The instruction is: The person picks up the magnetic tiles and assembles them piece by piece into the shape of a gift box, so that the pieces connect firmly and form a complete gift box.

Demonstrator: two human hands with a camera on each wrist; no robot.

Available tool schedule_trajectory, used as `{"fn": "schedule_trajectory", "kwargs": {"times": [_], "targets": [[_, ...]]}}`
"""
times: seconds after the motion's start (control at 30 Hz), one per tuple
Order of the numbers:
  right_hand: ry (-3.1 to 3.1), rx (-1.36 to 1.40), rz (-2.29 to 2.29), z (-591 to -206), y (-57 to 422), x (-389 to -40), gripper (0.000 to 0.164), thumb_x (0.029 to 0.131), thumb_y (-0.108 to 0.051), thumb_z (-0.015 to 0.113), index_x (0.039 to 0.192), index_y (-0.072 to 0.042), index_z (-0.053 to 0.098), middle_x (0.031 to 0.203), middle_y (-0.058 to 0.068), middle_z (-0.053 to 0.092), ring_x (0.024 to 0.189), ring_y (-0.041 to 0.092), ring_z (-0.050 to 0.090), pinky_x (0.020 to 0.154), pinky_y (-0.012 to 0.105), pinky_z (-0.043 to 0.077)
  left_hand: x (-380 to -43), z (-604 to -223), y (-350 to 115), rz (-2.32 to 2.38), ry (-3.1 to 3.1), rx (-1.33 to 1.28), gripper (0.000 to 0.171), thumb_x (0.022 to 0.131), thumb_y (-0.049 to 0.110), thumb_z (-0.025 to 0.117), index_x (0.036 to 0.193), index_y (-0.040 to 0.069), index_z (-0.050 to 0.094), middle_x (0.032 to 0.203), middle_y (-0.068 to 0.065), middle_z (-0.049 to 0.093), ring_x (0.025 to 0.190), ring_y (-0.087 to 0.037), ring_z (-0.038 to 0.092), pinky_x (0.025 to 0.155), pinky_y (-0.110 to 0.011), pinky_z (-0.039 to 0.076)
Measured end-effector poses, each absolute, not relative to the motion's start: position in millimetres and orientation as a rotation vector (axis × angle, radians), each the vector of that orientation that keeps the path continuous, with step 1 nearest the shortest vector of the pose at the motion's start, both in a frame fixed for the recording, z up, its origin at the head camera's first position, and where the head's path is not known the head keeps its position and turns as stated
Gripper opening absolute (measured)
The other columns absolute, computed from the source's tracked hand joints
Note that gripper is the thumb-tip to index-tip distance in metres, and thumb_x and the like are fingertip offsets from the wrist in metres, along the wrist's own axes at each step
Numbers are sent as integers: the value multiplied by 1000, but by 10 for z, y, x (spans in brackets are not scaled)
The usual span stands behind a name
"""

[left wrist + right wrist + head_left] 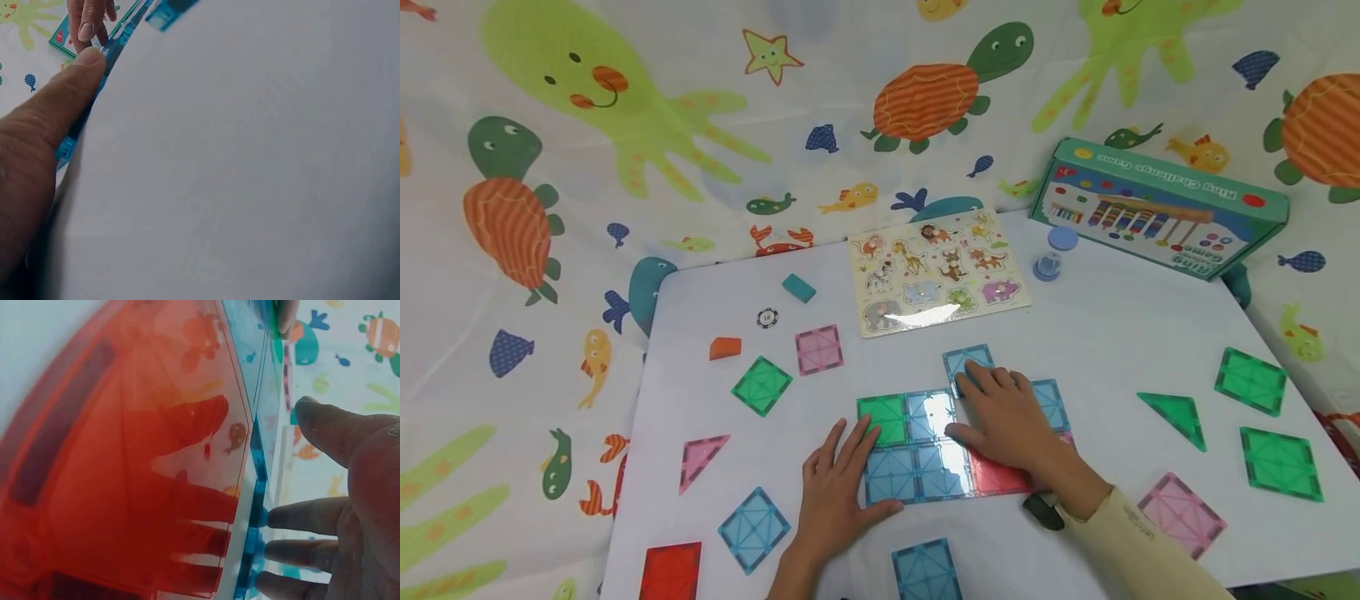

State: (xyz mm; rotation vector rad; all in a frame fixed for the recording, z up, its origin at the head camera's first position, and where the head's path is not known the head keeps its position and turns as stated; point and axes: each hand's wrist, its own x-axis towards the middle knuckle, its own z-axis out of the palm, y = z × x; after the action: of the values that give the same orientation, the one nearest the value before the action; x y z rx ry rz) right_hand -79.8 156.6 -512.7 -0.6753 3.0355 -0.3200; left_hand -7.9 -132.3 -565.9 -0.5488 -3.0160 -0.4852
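Note:
Several translucent magnetic tiles lie joined in a block: a green square tile point(882, 417), blue square tiles point(891, 475) and a red tile point(1000, 477). My left hand point(835, 500) lies along the block's left side. Its fingertips touch the green tile, and the thumb point(87, 59) reaches along the near blue edge. My right hand point(1011, 417) is over the block's right part, with its fingertips on a blue square tile point(964, 358) at the far edge. In the right wrist view, the red tile point(125, 475) looms close beside the extended fingers point(306, 517). The right hand partly hides the tiles beneath.
Loose tiles lie around, including a pink square point(1182, 514), a green triangle point(1176, 417) and a blue square point(754, 529). An animal puzzle board point(940, 312) is behind the block. A Ring Challenge Game box point(1157, 208) stands at the back right. A black object point(1043, 512) sits below the right wrist.

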Motion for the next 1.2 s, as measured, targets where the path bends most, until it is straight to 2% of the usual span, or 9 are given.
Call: {"fn": "schedule_trajectory", "kwargs": {"times": [0.23,0.57,0.87,1.03,1.2], "targets": [[3075,-671,-335,-5158,1561,-648,80,79,-65,59,137,-11,50,144,14,42,120,37,45,97,59,34,-79,-5646,-1328,-509,-3001,-552,104,66,84,52,151,31,22,157,9,14,144,-27,8,100,-49,17],[3085,-655,-359,-5165,1588,-299,76,81,-66,56,136,-14,52,141,12,45,118,37,47,98,60,31,-84,-5644,-1323,-528,-3008,-548,104,66,84,51,150,30,22,157,10,15,144,-27,8,100,-49,18],[3108,-595,-477,-5227,1590,-202,72,82,-61,59,136,-14,52,143,11,44,120,35,44,99,58,30,-77,-5655,-1305,-527,-3008,-545,104,66,84,52,150,30,22,157,9,15,144,-27,8,100,-50,18],[3140,-383,-789,-5249,1762,-179,68,79,-46,71,135,-14,51,143,11,42,128,36,37,96,61,32,-76,-5655,-1298,-527,-3008,-551,104,66,84,51,151,30,22,157,9,15,144,-26,8,99,-50,19],[3251,2,-794,-5338,1995,-138,81,75,-33,75,142,-4,39,146,21,33,133,43,27,90,69,32,-83,-5655,-1305,-518,-3008,-551,105,66,84,51,151,31,21,157,10,14,144,-26,7,100,-49,18]]}}
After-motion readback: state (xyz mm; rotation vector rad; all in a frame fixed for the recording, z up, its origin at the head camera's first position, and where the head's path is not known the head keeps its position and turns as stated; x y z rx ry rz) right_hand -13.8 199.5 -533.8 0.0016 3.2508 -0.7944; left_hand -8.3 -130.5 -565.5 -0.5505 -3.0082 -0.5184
